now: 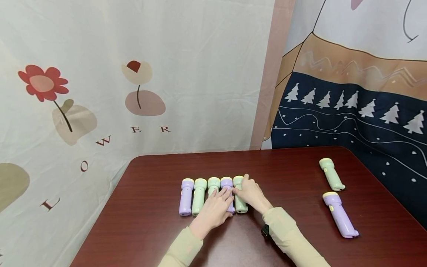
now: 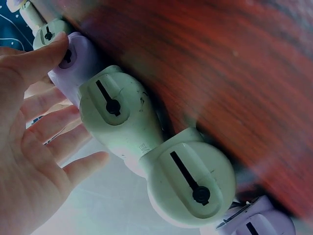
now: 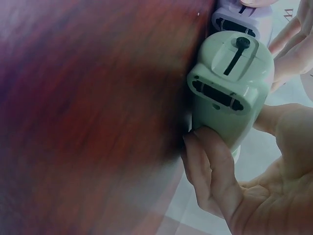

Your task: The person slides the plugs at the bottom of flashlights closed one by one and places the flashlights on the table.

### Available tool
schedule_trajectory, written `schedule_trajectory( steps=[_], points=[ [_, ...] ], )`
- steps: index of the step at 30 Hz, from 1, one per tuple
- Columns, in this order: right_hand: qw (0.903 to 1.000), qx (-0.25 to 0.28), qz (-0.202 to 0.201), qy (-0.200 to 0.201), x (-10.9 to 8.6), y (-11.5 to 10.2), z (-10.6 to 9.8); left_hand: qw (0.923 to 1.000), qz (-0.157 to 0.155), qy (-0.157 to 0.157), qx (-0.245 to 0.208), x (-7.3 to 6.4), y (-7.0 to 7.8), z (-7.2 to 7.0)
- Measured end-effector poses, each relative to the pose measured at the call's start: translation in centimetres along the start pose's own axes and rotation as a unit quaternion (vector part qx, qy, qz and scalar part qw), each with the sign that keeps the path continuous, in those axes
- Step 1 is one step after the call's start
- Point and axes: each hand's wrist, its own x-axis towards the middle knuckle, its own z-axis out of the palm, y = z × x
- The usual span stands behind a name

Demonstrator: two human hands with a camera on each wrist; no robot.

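Several flashlights stand side by side in a row, heads toward the far edge. My left hand (image 1: 215, 209) lies over the row's right part, fingers fairly straight. Its thumb touches the tail end of a purple flashlight (image 2: 80, 63), beside a green flashlight (image 2: 122, 112). At the row's right end, my right hand (image 1: 251, 193) holds another green flashlight (image 1: 241, 205) between thumb and fingers. In the right wrist view that flashlight's tail, with a dark slot, faces the camera, and the fingers curl against its side.
The row's left end has a purple flashlight (image 1: 185, 198) and a green flashlight (image 1: 198, 196). Apart on the right of the brown table (image 1: 143, 230) lie a green flashlight (image 1: 332, 175) and a purple flashlight (image 1: 341, 217), both slanted. A printed curtain (image 1: 207, 74) hangs behind.
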Motion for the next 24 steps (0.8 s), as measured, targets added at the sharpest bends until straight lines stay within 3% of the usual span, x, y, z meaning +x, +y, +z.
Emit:
schedule_trajectory(
  steps=[14, 24],
  points=[
    [0.9989, -0.035, -0.026, 0.016, -1.1, 1.2, -2.1, 0.9998, 0.010, 0.012, -0.007, 0.5, 0.7, 0.2],
    [0.9950, -0.079, -0.036, 0.049, -3.0, 5.2, -6.4, 0.9995, 0.023, -0.007, -0.022, 1.3, 1.4, 0.1]
  ],
)
